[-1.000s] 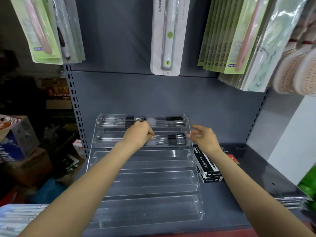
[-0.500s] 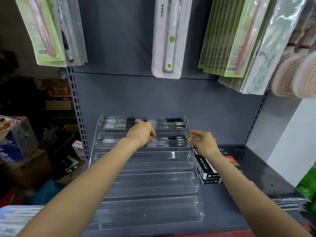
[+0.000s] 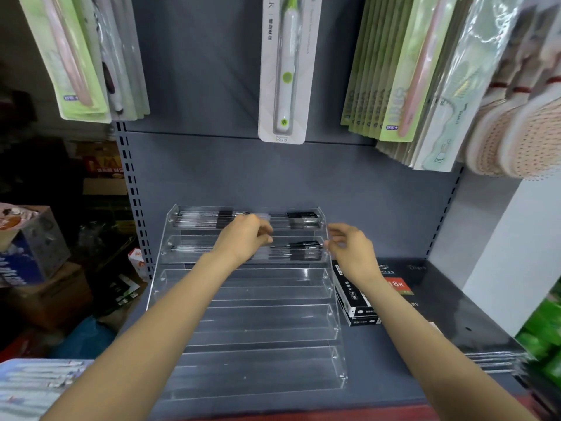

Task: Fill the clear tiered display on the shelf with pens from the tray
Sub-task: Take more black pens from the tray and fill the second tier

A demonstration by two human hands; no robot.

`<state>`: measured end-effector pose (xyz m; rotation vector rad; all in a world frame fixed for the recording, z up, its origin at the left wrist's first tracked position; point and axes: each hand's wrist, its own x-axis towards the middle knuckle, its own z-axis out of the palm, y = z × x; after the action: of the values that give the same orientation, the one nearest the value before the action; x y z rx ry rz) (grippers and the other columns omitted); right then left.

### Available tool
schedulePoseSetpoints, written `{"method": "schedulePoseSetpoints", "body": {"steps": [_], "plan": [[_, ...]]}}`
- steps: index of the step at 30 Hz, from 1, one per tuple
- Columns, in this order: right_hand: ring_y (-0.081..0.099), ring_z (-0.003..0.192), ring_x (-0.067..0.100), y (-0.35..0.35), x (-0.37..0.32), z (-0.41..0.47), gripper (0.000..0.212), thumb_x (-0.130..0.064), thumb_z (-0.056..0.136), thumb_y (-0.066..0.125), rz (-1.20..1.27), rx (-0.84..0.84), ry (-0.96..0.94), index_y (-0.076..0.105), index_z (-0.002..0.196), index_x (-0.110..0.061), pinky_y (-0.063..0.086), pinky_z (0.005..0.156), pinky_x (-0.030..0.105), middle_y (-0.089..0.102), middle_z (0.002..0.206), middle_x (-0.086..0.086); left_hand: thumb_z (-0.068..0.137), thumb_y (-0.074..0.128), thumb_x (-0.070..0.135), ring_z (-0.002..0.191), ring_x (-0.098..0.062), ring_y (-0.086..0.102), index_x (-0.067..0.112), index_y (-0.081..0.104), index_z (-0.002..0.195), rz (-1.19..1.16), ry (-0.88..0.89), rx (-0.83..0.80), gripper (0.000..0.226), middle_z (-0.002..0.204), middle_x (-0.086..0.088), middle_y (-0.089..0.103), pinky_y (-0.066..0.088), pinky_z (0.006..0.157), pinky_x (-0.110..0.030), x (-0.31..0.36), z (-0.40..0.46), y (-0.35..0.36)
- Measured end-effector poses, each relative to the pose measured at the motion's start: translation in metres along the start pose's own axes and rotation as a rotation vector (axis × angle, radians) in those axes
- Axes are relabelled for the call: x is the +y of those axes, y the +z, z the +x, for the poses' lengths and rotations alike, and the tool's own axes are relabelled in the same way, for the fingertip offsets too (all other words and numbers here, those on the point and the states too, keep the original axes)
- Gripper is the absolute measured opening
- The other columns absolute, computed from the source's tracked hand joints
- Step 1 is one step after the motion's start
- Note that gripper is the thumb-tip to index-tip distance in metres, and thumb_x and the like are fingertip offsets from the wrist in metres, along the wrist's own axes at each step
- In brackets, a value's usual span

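Head view, looking down and forward at a grey shop shelf (image 3: 394, 360) where a clear tiered display (image 3: 249, 329) of stepped acrylic troughs stands at the centre. Pens (image 3: 303, 221) with clear barrels and black grips lie lengthwise in the top tier, toward 12 o'clock, and a thinner row lies in the second tier just below; the three lower tiers, running down toward 6 o'clock, look unfilled. Left hand (image 3: 243, 241) hovers over the middle of the second tier with its fingers curled in toward the thumb, seemingly nudging or pinching pens there, though blur hides whether anything is actually gripped. Right hand (image 3: 349, 250) sits at 3 o'clock from it, by the right end wall of that tier, fingers loosely bent and holding nothing visible. Tray (image 3: 33, 381) of further pens shows only as a pale blurred corner at 7 o'clock. Black and white boxes (image 3: 355, 299) lie on the shelf just right of the display. Judging by looks, the pens are light, stiff, smooth and apt to roll, so a small bundle is best pinched near the middle of the barrels and laid flat; the acrylic seems rigid but light and could slide if pushed.
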<state>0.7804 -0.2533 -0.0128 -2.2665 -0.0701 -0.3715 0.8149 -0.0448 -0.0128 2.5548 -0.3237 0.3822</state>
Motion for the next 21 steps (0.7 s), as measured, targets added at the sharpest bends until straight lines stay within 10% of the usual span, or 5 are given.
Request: {"method": "schedulePoseSetpoints", "body": {"steps": [9, 21], "plan": [[0.057, 0.089, 0.007, 0.038, -0.036, -0.040, 0.024, -0.008, 0.090, 0.055, 0.144, -0.157, -0.202, 0.064, 0.112, -0.013, 0.039, 0.073, 0.001, 0.066, 0.109, 0.001, 0.090, 0.060, 0.014, 0.078, 0.001, 0.059, 0.019, 0.066, 0.103, -0.238, -0.083, 0.306, 0.015, 0.085, 0.013, 0.063, 0.041, 0.069, -0.001, 0.000, -0.091, -0.003], [0.059, 0.107, 0.018, 0.219, -0.157, -0.199, 0.026, -0.009, 0.094, 0.051, 0.147, -0.577, -0.307, 0.062, 0.117, -0.010, 0.043, 0.090, 0.020, 0.063, 0.119, 0.006, 0.094, 0.054, 0.019, 0.088, -0.019, 0.060, 0.010, 0.065, 0.109, -0.075, -0.514, 0.292, 0.020, 0.095, -0.005, 0.066, 0.037, 0.072, -0.018, -0.161, -0.313, -0.087]]}}
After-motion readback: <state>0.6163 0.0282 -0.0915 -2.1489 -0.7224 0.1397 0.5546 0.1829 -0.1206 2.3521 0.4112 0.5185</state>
